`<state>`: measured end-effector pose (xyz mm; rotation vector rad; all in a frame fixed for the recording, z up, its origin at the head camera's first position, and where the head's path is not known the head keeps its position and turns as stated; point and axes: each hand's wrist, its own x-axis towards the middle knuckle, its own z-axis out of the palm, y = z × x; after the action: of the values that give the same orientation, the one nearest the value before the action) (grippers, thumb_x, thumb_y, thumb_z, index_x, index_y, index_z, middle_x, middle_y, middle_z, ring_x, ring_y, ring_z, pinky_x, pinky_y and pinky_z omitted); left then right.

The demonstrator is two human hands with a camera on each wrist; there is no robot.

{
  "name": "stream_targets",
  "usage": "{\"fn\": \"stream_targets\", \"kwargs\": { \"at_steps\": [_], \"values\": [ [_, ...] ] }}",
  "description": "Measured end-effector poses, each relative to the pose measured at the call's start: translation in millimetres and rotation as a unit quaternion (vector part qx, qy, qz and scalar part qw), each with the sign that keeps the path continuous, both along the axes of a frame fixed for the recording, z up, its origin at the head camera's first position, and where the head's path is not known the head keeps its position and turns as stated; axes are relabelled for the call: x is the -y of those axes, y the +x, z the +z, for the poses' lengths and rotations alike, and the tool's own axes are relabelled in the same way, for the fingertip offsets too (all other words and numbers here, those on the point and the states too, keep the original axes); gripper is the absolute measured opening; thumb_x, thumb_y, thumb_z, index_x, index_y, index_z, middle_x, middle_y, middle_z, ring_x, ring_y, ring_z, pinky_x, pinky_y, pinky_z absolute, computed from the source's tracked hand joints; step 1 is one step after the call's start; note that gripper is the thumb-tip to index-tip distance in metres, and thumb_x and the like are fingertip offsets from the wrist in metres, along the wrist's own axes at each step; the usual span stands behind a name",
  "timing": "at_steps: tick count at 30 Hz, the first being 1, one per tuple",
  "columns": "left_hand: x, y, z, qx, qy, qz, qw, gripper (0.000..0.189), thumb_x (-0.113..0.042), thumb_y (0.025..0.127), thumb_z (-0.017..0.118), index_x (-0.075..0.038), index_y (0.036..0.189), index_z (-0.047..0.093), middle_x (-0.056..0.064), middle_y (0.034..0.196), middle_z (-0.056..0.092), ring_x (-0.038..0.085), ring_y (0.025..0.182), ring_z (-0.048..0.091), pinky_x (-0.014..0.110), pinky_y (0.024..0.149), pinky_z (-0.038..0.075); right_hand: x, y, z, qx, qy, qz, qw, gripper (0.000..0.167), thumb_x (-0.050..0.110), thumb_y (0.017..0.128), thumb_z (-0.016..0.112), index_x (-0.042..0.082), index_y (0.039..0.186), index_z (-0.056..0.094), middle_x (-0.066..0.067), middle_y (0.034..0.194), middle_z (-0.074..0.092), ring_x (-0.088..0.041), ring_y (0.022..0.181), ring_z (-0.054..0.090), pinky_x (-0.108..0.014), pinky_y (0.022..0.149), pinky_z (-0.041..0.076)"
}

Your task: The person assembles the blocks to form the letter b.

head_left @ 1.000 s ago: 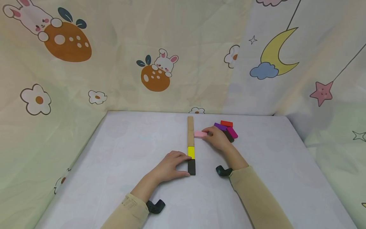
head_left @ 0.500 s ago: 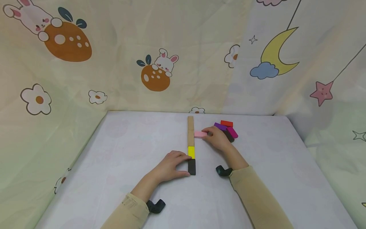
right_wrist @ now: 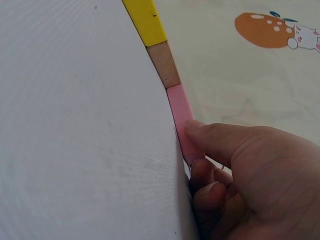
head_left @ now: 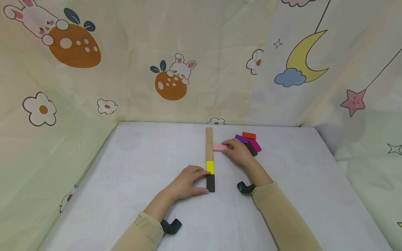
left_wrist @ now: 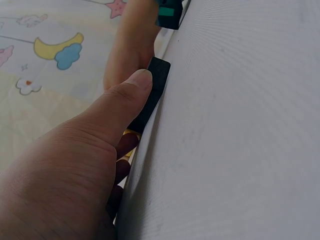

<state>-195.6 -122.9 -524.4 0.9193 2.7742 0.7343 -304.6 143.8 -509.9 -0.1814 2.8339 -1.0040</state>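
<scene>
A straight row of blocks lies on the white table: two natural wood blocks at the far end, a yellow block, then a black block nearest me. My left hand holds the black block by its ends, thumb at the near end and index finger where it meets the yellow one. The left wrist view shows the thumb on the black block. My right hand pinches a pink block set crosswise against the row's right side. In the right wrist view, thumb and fingers grip the pink block's outer end.
Just beyond my right hand lies a loose cluster: a red block, a purple block, a magenta block and another black block, partly hidden by the hand. A printed cloth hangs behind the table.
</scene>
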Motion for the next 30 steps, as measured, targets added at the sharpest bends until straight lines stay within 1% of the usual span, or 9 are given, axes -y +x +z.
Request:
{"fn": "stream_targets", "kwargs": {
  "at_steps": [8, 14, 20, 23, 27, 30],
  "values": [
    [0.5, 0.5, 1.2, 0.004, 0.001, 0.004, 1.0, 0.062, -0.058, 0.084, 0.071, -0.036, 0.139, 0.054, -0.011, 0.134, 0.055, 0.013, 0.129, 0.044, 0.038, 0.114, 0.037, 1.7, 0.4, 1.3, -0.003, -0.003, 0.001, 1.0, 0.038, 0.031, 0.09, 0.072, 0.027, 0.127, 0.065, -0.004, 0.13, 0.06, -0.026, 0.115, 0.055, -0.049, 0.101, 0.05],
    [0.3, 0.9, 1.3, -0.003, 0.003, -0.001, 1.0, 0.062, -0.058, 0.083, 0.071, -0.034, 0.139, 0.054, -0.011, 0.133, 0.055, 0.013, 0.128, 0.045, 0.038, 0.113, 0.038, 0.1, 1.1, 0.6, 0.001, -0.007, -0.003, 1.0, 0.038, 0.033, 0.09, 0.071, 0.028, 0.127, 0.064, -0.004, 0.131, 0.059, -0.027, 0.117, 0.054, -0.05, 0.102, 0.05],
    [-0.1, 1.0, 1.3, -0.006, 0.003, -0.005, 1.0, 0.062, -0.057, 0.084, 0.071, -0.033, 0.138, 0.055, -0.01, 0.133, 0.055, 0.013, 0.127, 0.046, 0.038, 0.113, 0.038, -3.3, 5.9, 8.3, 0.007, -0.012, -0.003, 0.9999, 0.039, 0.035, 0.091, 0.07, 0.028, 0.129, 0.063, -0.004, 0.132, 0.058, -0.027, 0.118, 0.054, -0.049, 0.1, 0.051],
    [-0.2, 0.7, 1.2, -0.006, 0.004, -0.003, 1.0, 0.062, -0.057, 0.084, 0.071, -0.034, 0.138, 0.055, -0.011, 0.133, 0.056, 0.013, 0.128, 0.046, 0.038, 0.113, 0.038, -6.8, 10.3, 15.1, 0.014, -0.021, -0.013, 0.9996, 0.041, 0.036, 0.091, 0.07, 0.028, 0.13, 0.061, -0.003, 0.132, 0.057, -0.027, 0.114, 0.055, -0.046, 0.094, 0.055],
    [-0.4, 0.5, 0.3, -0.014, 0.003, -0.004, 0.9999, 0.062, -0.057, 0.084, 0.071, -0.033, 0.138, 0.055, -0.01, 0.132, 0.056, 0.013, 0.128, 0.046, 0.038, 0.113, 0.038, -18.1, 18.9, 21.5, 0.02, -0.028, -0.034, 0.9988, 0.041, 0.036, 0.091, 0.069, 0.028, 0.131, 0.058, -0.001, 0.13, 0.056, -0.025, 0.106, 0.056, -0.036, 0.081, 0.059],
    [0.4, 0.4, -0.6, -0.019, 0.004, -0.006, 0.9998, 0.062, -0.057, 0.083, 0.072, -0.032, 0.138, 0.055, -0.01, 0.132, 0.056, 0.013, 0.127, 0.046, 0.038, 0.113, 0.038, -32.1, 25.9, 23.6, 0.002, -0.026, -0.033, 0.9991, 0.04, 0.033, 0.093, 0.067, 0.026, 0.131, 0.058, -0.002, 0.129, 0.055, -0.024, 0.102, 0.055, -0.03, 0.075, 0.057]
  ]
}}
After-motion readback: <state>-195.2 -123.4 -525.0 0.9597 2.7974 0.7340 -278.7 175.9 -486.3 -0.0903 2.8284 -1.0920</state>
